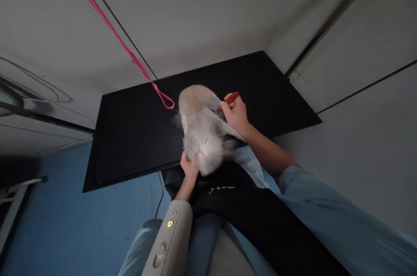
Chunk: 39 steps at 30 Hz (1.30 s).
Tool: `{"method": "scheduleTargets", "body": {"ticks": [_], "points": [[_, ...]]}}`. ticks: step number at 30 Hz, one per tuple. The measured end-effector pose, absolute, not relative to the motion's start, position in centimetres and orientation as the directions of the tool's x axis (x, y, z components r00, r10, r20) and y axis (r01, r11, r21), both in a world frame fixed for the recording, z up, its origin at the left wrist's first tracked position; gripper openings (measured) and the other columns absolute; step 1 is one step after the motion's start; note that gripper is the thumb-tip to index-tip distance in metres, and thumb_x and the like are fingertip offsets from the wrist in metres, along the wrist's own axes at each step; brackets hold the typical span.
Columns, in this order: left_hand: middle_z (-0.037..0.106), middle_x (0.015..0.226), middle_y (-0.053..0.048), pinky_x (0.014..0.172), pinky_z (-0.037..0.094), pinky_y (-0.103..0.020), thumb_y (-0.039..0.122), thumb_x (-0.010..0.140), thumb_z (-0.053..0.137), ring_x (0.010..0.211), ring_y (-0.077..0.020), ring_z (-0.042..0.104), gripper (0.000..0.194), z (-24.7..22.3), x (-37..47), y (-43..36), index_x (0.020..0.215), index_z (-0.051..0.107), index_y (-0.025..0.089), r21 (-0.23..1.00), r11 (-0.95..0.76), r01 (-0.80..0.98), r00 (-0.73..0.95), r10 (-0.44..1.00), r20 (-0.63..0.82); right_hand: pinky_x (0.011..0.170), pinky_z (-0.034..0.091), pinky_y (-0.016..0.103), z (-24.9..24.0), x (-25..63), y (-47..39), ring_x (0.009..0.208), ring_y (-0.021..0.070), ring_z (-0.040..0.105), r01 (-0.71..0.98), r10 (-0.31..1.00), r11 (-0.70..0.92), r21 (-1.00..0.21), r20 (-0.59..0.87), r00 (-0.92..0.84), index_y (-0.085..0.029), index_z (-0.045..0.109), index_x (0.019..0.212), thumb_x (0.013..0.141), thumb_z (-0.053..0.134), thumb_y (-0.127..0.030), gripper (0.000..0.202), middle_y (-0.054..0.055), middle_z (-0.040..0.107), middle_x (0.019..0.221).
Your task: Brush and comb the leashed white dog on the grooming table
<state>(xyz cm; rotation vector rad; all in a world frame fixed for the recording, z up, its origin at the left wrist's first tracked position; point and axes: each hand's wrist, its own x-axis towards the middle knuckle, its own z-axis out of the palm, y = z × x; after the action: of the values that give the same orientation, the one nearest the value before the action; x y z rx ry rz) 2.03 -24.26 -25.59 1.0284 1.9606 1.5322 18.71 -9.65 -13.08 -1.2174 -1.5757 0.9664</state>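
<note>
Honestly, we'd stroke gently, right hand [237, 115] pinching the brush [213, 102], left hand [190, 168] at the fluffy animal [201, 130], grip unclear.

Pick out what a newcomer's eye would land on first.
Likely the fluffy white-and-tan animal at the near edge of the black rectangular table, with the right hand holding an orange-handled tool at its side. Then the bright pink strap slanting from upper left, ending in a loop.
</note>
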Motion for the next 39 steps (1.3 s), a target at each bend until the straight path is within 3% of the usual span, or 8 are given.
{"method": "scheduleTargets", "body": {"ticks": [4, 8, 13, 17, 21, 25, 29, 39], "points": [[0.071, 0.101, -0.010, 0.088, 0.055, -0.038, 0.036, 0.074, 0.065, 0.097, -0.0260, 0.068, 0.035, -25.8, 2.8, -24.9, 0.105, 0.065, 0.018, 0.949, 0.169, 0.267, -0.613, 0.789, 0.032, 0.052, 0.038, 0.023, -13.0, 19.0, -10.4, 0.054, 0.0105, 0.051, 0.292, 0.886, 0.212, -0.932, 0.057, -0.461, -0.019, 0.057, 0.089, 0.080, 0.066, -0.032, 0.019, -0.005, 0.055, 0.059], [0.070, 0.110, -0.012, 0.097, 0.052, -0.040, 0.035, 0.071, 0.069, 0.104, -0.0275, 0.067, 0.045, -25.8, 3.5, -25.2, 0.112, 0.064, 0.017, 0.961, 0.166, 0.221, -0.607, 0.795, 0.002, 0.059, 0.041, 0.024, -13.2, 19.6, -10.2, 0.059, 0.0114, 0.054, 0.341, 0.972, 0.205, -0.917, 0.151, -0.178, -0.018, 0.057, 0.096, 0.084, 0.061, -0.032, 0.018, -0.005, 0.057, 0.063], [0.072, 0.100, -0.010, 0.093, 0.053, -0.041, 0.036, 0.068, 0.072, 0.097, -0.0261, 0.068, 0.041, -26.0, 3.8, -25.0, 0.103, 0.065, 0.017, 0.952, 0.176, 0.249, -0.575, 0.818, -0.001, 0.055, 0.041, 0.024, -14.1, 20.5, -9.9, 0.056, 0.0112, 0.054, 0.300, 0.890, 0.195, -0.934, 0.040, -0.455, -0.017, 0.058, 0.090, 0.078, 0.068, -0.033, 0.022, -0.004, 0.058, 0.063], [0.072, 0.094, -0.010, 0.088, 0.054, -0.040, 0.035, 0.065, 0.073, 0.091, -0.0254, 0.069, 0.040, -26.7, 3.9, -24.7, 0.097, 0.067, 0.013, 0.963, 0.149, 0.227, -0.626, 0.779, 0.027, 0.062, 0.045, 0.026, -15.0, 21.4, -9.6, 0.063, 0.0122, 0.056, 0.307, 0.959, 0.277, -0.910, 0.241, -0.151, -0.019, 0.057, 0.094, 0.083, 0.061, -0.034, 0.019, -0.003, 0.061, 0.072], [0.071, 0.091, -0.008, 0.081, 0.056, -0.036, 0.036, 0.065, 0.075, 0.085, -0.0225, 0.068, 0.044, -27.6, 4.0, -24.7, 0.099, 0.067, 0.011, 0.976, 0.073, 0.204, -0.612, 0.788, 0.069, 0.066, 0.049, 0.029, -15.8, 22.2, -10.3, 0.068, 0.0148, 0.060, 0.269, 0.873, 0.386, -0.882, 0.255, -0.416, -0.021, 0.058, 0.090, 0.080, 0.065, -0.034, 0.018, 0.000, 0.063, 0.078], [0.070, 0.087, -0.007, 0.075, 0.057, -0.035, 0.037, 0.065, 0.076, 0.078, -0.0206, 0.066, 0.043, -28.1, 4.2, -24.8, 0.097, 0.066, 0.010, 0.977, 0.079, 0.199, -0.585, 0.809, 0.054, 0.072, 0.051, 0.032, -16.3, 22.7, -10.9, 0.077, 0.0170, 0.062, 0.302, 0.925, 0.370, -0.879, 0.317, -0.212, -0.021, 0.057, 0.094, 0.086, 0.058, -0.033, 0.015, 0.003, 0.065, 0.085], [0.069, 0.087, -0.007, 0.076, 0.057, -0.035, 0.036, 0.067, 0.076, 0.080, -0.0205, 0.066, 0.042, -28.1, 4.5, -24.7, 0.097, 0.065, 0.010, 0.973, 0.084, 0.217, -0.561, 0.826, 0.053, 0.072, 0.051, 0.031, -16.7, 23.1, -11.3, 0.075, 0.0164, 0.063, 0.292, 0.852, 0.392, -0.872, 0.225, -0.474, -0.020, 0.059, 0.094, 0.085, 0.059, -0.033, 0.016, 0.003, 0.066, 0.085], [0.070, 0.086, -0.007, 0.077, 0.057, -0.034, 0.036, 0.064, 0.078, 0.079, -0.0204, 0.066, 0.040, -28.4, 4.8, -24.8, 0.093, 0.065, 0.012, 0.978, 0.101, 0.184, -0.557, 0.830, 0.019, 0.077, 0.053, 0.035, -17.5, 23.5, -11.7, 0.083, 0.0186, 0.064, 0.288, 0.882, 0.372, -0.882, 0.239, -0.406, -0.020, 0.058, 0.097, 0.087, 0.057, -0.032, 0.016, 0.005, 0.066, 0.091]]}}
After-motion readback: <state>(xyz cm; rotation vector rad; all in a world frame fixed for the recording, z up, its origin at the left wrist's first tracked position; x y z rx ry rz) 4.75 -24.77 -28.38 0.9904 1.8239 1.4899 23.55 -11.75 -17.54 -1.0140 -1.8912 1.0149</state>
